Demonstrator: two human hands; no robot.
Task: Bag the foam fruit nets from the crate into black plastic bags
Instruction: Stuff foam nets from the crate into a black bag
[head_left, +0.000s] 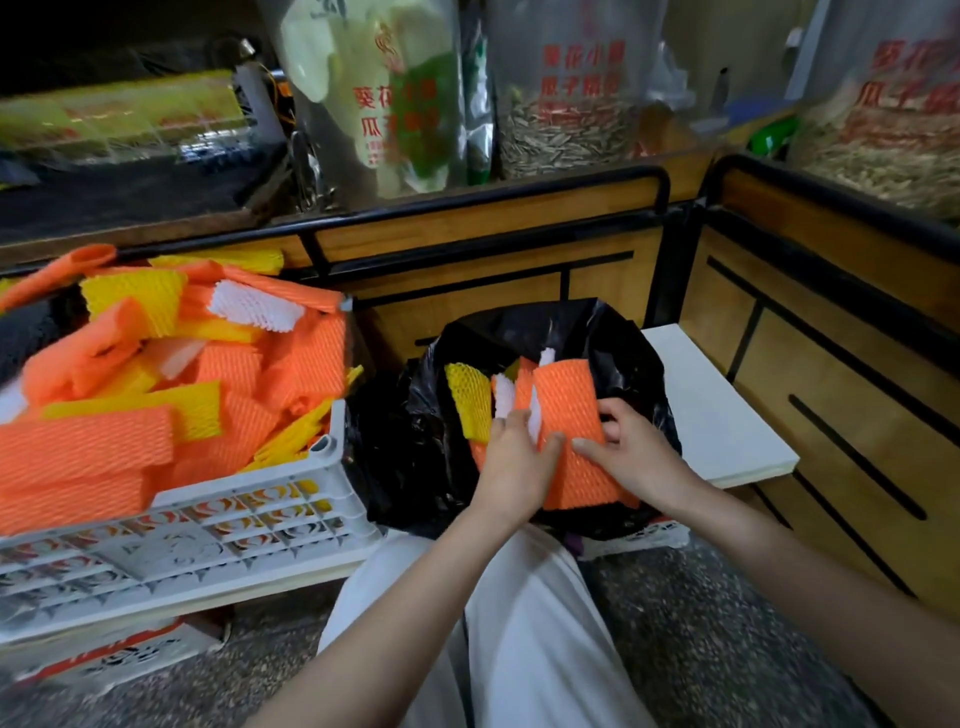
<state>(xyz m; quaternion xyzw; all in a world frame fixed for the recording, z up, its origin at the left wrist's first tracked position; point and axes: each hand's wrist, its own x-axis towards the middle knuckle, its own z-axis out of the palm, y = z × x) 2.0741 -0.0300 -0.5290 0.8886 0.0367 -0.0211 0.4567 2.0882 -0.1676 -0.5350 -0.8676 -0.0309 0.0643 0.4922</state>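
A white plastic crate (249, 512) at the left is heaped with orange, yellow and white foam fruit nets (218, 374). An open black plastic bag (415, 447) sits right of it, holding yellow, white and orange nets (470, 400). Over the bag's mouth both hands grip one orange net (569, 415). My left hand (514, 462) holds its left edge, thumb on its face. My right hand (639, 452) grips its right edge, fingers curled behind it.
A white board (717, 410) lies right of the bag. Behind stands a wooden counter with a black rail (493, 208), with large clear bags of seeds (566, 88) on it. A wooden cabinet (841, 364) closes the right side. My light trousers (524, 634) fill the foreground.
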